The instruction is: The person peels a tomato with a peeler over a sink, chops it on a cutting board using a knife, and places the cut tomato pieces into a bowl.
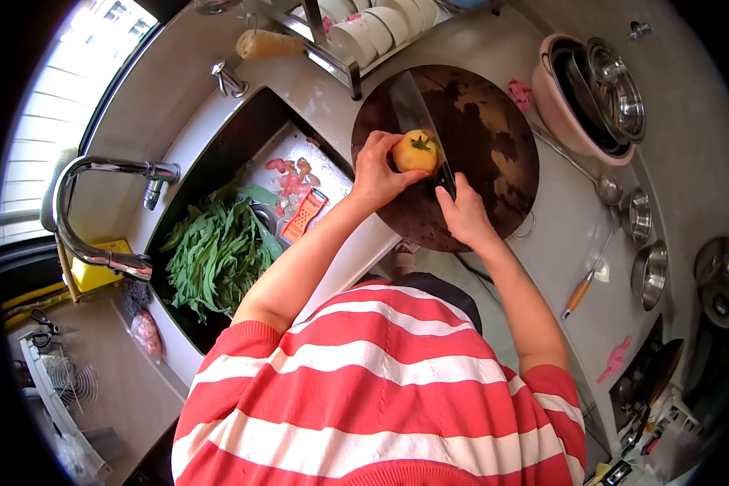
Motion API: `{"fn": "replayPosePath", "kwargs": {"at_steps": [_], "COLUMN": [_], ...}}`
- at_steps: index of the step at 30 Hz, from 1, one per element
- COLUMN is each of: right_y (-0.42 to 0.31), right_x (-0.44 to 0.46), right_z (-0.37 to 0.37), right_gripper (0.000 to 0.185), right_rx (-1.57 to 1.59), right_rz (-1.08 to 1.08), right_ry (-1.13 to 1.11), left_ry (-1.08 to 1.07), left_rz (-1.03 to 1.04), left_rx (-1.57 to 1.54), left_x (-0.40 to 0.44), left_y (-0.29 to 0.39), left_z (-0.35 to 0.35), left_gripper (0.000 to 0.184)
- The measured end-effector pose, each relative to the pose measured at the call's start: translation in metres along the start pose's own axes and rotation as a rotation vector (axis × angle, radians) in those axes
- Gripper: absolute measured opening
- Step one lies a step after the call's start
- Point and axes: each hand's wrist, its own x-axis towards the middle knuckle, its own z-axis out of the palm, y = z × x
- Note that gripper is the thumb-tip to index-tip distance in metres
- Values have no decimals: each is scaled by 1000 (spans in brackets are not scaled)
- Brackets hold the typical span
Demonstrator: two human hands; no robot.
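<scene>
My left hand (381, 172) is closed around a yellow-orange tomato (417, 154) with a green leafy top, steadying it on the round dark cutting board (494, 162). In my right hand (463, 212) is the black handle of a kitchen knife (411, 101). Its broad blade points away from me and lies just beside the tomato, partly behind it. Whether the edge touches the fruit I cannot tell.
Left of the board, the sink (188, 174) holds leafy greens (219, 247), reddish peels (293, 178) and an orange peeler (304, 215). A chrome faucet (65, 190) arches over it. Bowls (364, 36) stand in a rack behind; a pink basin (552, 101) and a ladle (607, 190) lie right.
</scene>
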Motion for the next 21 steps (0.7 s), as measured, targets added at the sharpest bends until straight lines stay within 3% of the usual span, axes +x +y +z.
{"fn": "replayPosePath", "kwargs": {"at_steps": [3,6,8,11,14,15,19,21], "right_y": [-3,-3,4,3,5,2,-1,-4], "right_x": [0,-9,-19,-40,-47,-50,-61,-67], "right_z": [7,-5,-20,-28,-30,-31,-26,-23], "right_gripper": [30,17,15,15,29,29,31,32], "right_rx": [50,371,507,383,21,-18,-91,-94], "right_rz": [-7,217,254,204,-168,-165,-252,-276], "right_ry": [44,-81,-134,-34,186,185,244,247], "left_ry": [22,38,16,-45,-128,-156,-327,-338], "left_rz": [50,-59,-148,-127,22,81,-148,-165], "left_rx": [46,117,71,27,149,205,-87,-80], "left_x": [-4,1,10,12,10,8,7,6], "left_y": [-1,0,0,-11,1,4,-3,-13], "left_z": [10,24,17,-1,-24,-29,-46,-50], "left_gripper": [70,73,70,67,66,65,67,66]}}
